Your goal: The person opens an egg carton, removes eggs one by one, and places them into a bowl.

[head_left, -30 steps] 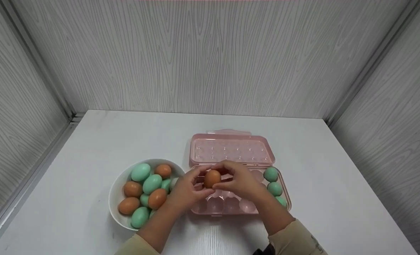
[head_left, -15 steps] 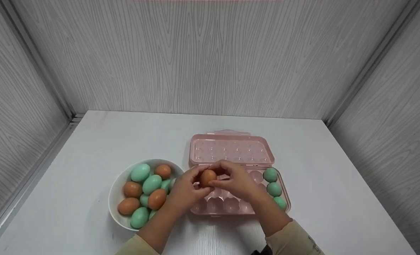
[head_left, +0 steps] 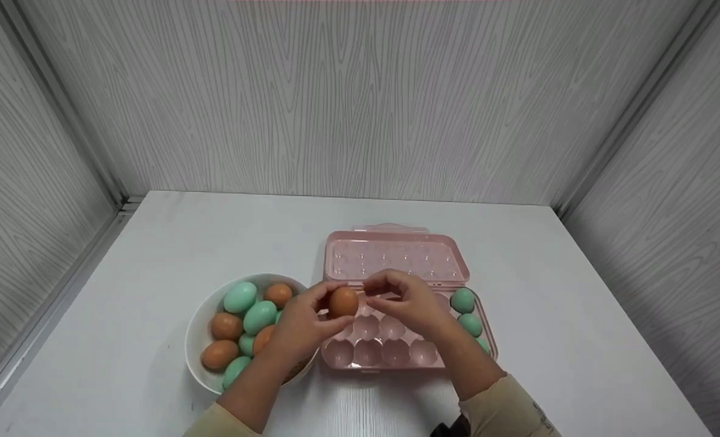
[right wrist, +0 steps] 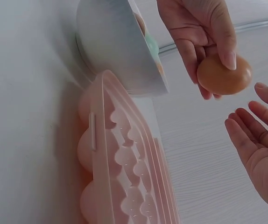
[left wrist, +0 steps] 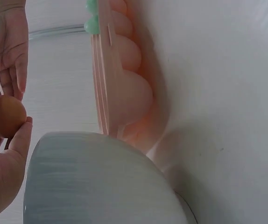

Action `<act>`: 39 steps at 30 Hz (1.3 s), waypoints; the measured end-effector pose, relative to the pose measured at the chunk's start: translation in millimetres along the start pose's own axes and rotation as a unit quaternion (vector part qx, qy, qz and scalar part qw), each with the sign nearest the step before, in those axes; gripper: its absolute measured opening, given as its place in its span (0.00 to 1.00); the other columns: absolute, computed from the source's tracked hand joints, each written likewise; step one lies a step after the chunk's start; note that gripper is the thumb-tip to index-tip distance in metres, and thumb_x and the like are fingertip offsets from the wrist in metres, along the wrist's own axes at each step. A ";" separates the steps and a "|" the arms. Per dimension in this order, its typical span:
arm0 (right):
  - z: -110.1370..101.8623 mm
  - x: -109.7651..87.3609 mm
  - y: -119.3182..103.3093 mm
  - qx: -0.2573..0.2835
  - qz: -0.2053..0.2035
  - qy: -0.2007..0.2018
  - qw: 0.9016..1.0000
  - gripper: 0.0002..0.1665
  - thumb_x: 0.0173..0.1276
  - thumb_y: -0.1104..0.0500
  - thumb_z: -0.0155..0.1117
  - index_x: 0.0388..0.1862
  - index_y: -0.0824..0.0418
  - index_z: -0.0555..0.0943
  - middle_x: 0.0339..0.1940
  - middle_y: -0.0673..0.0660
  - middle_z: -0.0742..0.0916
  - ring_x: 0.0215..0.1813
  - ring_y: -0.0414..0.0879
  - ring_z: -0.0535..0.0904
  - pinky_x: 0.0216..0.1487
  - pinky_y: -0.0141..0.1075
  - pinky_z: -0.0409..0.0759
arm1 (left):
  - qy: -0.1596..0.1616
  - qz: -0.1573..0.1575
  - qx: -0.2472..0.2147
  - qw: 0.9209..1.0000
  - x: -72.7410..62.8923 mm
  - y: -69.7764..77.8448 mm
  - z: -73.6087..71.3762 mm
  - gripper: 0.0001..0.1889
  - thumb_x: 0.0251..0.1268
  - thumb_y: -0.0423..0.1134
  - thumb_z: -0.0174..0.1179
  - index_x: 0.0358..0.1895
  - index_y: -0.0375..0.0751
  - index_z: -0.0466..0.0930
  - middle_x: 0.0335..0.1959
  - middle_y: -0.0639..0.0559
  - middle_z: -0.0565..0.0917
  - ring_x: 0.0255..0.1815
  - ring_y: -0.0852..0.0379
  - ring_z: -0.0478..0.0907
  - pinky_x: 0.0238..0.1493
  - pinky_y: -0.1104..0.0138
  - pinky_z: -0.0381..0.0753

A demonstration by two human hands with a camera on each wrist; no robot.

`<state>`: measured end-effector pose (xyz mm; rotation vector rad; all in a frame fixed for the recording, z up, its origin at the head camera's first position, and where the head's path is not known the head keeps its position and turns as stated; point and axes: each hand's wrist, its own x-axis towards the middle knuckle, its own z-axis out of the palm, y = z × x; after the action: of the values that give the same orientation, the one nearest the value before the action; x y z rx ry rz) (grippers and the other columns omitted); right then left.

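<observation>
My left hand [head_left: 296, 328] holds a brown egg [head_left: 343, 303] between thumb and fingers, in the air at the left end of a pink egg carton [head_left: 329, 258]. Facing it, my right hand [head_left: 414, 308] has its fingers spread slightly and holds nothing. In the right wrist view a small gap shows between the egg [right wrist: 225, 74] and the right fingertips [right wrist: 261, 86]. The carton stands with its lid folded back. Several green eggs [head_left: 470, 325] fill the right-end column of its cups, and other visible cups are bare. My right hand hides some of the middle cups.
Left of the carton, a white bowl [head_left: 193, 340] holds several green and brown eggs [head_left: 219, 354], partly covered by my left forearm. Bowl and carton stand close together on a white table [head_left: 548, 291]. Grey wood-grain panels [head_left: 360, 97] rise at the back and both sides.
Both hands were on the brown egg before. The right hand has let go and drawn slightly back, while the left hand has carried the egg a little to the left.
</observation>
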<state>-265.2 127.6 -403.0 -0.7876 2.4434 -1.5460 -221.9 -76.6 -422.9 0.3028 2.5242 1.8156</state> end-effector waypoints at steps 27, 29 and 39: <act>-14.3 -13.9 -20.3 0.021 0.012 0.009 1.000 0.11 0.62 0.65 0.61 0.43 0.66 0.79 0.40 0.59 0.83 0.44 0.50 0.78 0.46 0.32 0.79 | 0.058 -0.072 0.035 0.995 -24.1 -21.4 -79.6 0.30 0.48 0.47 0.69 0.58 0.49 0.71 0.54 0.52 0.74 0.56 0.53 0.70 0.60 0.58 0.70; -14.7 -13.8 -19.0 0.023 0.010 0.009 1.000 0.11 0.62 0.65 0.61 0.43 0.66 0.79 0.40 0.59 0.83 0.44 0.50 0.78 0.46 0.32 0.79 | 0.058 -0.081 0.023 0.995 -27.9 -24.1 -84.7 0.32 0.47 0.49 0.69 0.59 0.48 0.70 0.56 0.51 0.73 0.58 0.54 0.68 0.62 0.58 0.67; -16.7 -13.8 -16.6 0.032 0.011 0.008 0.999 0.11 0.62 0.66 0.61 0.43 0.68 0.79 0.40 0.61 0.83 0.44 0.51 0.78 0.44 0.31 0.79 | 0.088 -0.124 0.043 0.987 -38.5 -38.9 -108.0 0.33 0.53 0.47 0.66 0.62 0.43 0.64 0.61 0.45 0.69 0.63 0.49 0.65 0.62 0.58 0.67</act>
<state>-254.1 142.3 -382.9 -0.7380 2.3912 -1.6207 -203.5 -196.1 -428.3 -0.1714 2.6171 1.7102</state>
